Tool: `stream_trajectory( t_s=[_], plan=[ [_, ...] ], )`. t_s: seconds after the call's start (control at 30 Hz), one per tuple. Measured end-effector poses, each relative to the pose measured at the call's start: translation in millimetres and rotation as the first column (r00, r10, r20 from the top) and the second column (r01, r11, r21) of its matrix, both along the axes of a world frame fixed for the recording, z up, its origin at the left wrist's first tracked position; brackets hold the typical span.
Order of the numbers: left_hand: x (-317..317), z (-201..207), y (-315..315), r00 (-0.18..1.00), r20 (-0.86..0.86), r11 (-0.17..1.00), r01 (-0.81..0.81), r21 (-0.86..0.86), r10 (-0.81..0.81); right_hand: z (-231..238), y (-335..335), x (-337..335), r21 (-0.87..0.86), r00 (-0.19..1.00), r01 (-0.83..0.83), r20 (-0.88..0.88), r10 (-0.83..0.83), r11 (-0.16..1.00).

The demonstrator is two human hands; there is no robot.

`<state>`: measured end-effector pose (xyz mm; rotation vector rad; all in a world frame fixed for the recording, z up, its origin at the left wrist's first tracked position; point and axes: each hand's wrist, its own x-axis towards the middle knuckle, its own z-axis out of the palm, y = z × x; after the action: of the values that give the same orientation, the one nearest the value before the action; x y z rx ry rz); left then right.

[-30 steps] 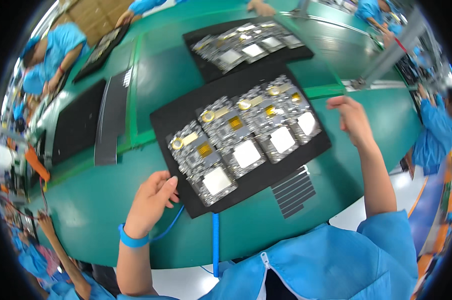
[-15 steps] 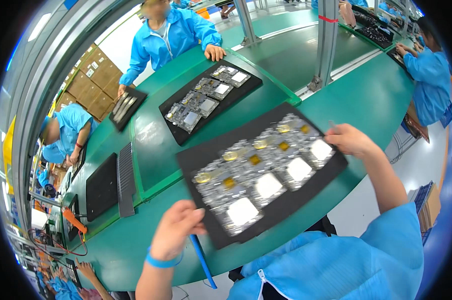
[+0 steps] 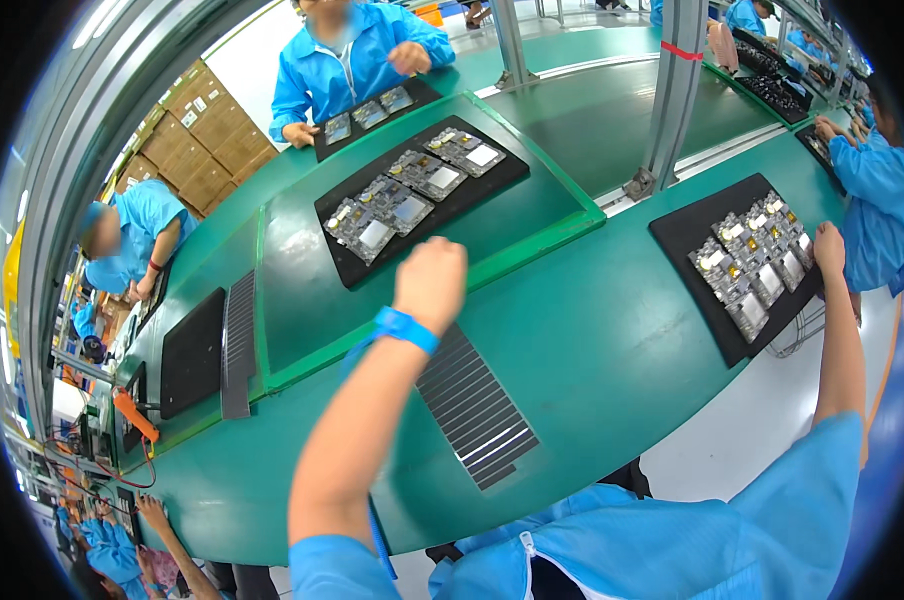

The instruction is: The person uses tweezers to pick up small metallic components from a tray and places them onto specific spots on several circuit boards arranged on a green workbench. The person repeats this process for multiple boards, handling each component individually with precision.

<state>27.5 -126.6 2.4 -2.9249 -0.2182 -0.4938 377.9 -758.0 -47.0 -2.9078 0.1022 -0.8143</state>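
Note:
At the right, my right hand [image 3: 829,250] is closed on the far right edge of a black tray [image 3: 684,238] that lies on the green bench. On this tray sit several circuit boards [image 3: 757,255] with white square pads and small yellow parts. My left hand [image 3: 432,285], a blue band on its wrist, is over the middle of the bench with its fingers curled under. What they hold, if anything, is hidden. Just beyond it lies a second black tray [image 3: 347,262] carrying a row of circuit boards [image 3: 407,200]. Below my left wrist is a dark striped sheet [image 3: 477,410].
Across the bench a person in blue [image 3: 362,60] has another tray with boards [image 3: 332,150]. At left lie a bare black tray [image 3: 192,355], a striped strip [image 3: 238,345] and an orange-handled tool [image 3: 134,415]. Metal posts [image 3: 677,100] rise from the bench. Co-workers sit both sides.
The tray both hands held has moved right onto the bench. My left hand has let go and moved to the middle; the striped sheet now shows. The person opposite's tray now lies before them.

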Motion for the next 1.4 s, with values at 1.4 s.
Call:
stream_trajectory(
  t_s=[1.4],
  plan=[
    [-220.9,0.9,-89.5,0.743,-0.076,0.705,0.591,-0.391,-0.665,37.3,353.7,-406.7,0.966,0.052,0.134,-0.231,0.972,0.223]
  ],
)
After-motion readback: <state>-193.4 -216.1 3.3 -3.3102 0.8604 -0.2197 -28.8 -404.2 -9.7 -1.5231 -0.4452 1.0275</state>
